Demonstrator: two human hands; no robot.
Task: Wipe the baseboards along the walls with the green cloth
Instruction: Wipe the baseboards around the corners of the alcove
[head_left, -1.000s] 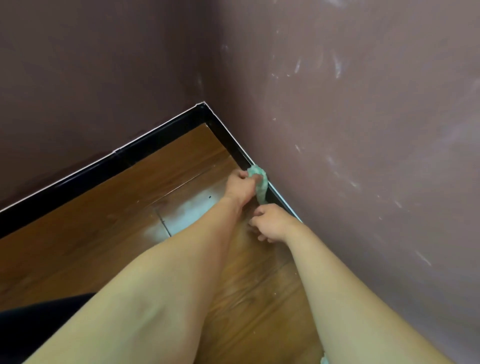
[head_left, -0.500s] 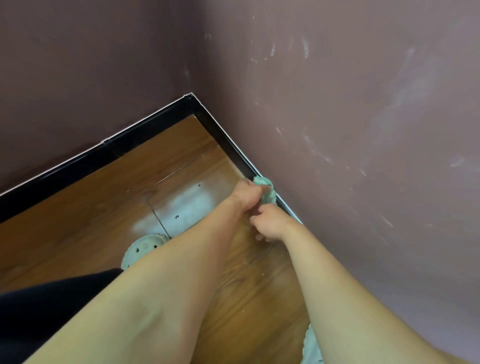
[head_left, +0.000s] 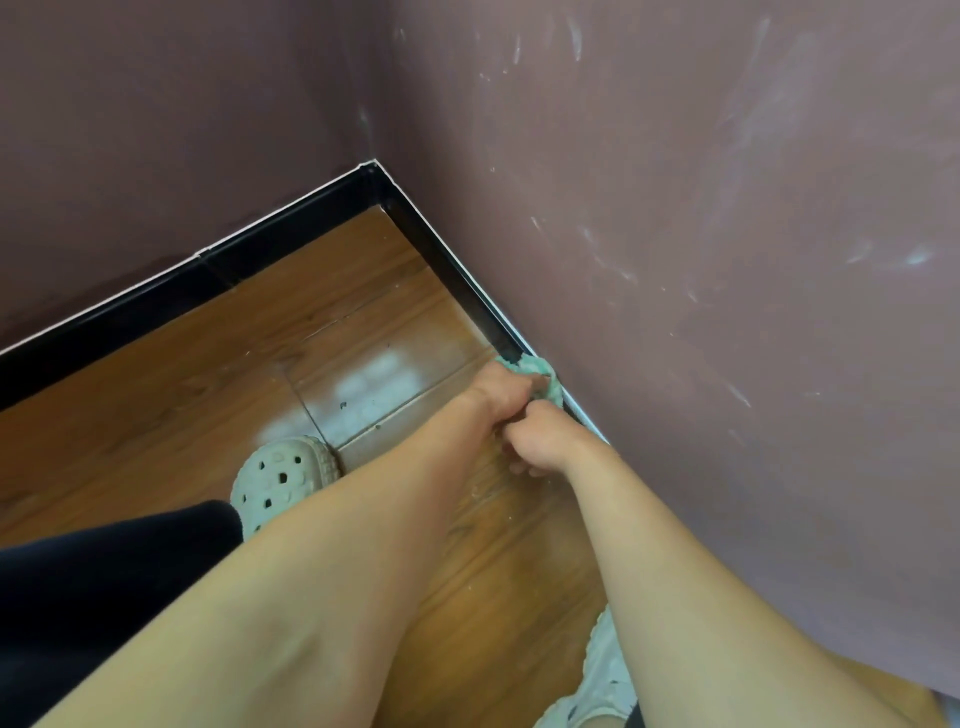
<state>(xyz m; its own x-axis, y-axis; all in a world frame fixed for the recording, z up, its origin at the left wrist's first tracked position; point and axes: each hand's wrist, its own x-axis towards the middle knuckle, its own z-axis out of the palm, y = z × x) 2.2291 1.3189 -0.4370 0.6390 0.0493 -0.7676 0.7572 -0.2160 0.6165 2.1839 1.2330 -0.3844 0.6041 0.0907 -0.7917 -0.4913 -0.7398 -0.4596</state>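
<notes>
Purple-brown walls meet at a corner (head_left: 375, 174) up ahead, with black trim running along the bottom of both. The bit that matters is the right-wall baseboard (head_left: 452, 280). Its long axis runs from that corner straight back toward me and passes under my hands.

The green cloth (head_left: 543, 370) is bunched up against the top edge of that board, pinched in my left hand (head_left: 501, 389), which reaches across from the left. My right hand (head_left: 545, 441) sits just behind it, closer to me and touching the left wrist, with the fingers curled down by the board. Honestly can't tell if it's got a tail of the cloth or nothing at all.

So both hands are together at one spot, with the board on their right side. I reckon the next stroke has to slide along that line, and the left hand is the one nearer the corner. The left-wall baseboard (head_left: 156, 312) is well apart from the cloth.
</notes>
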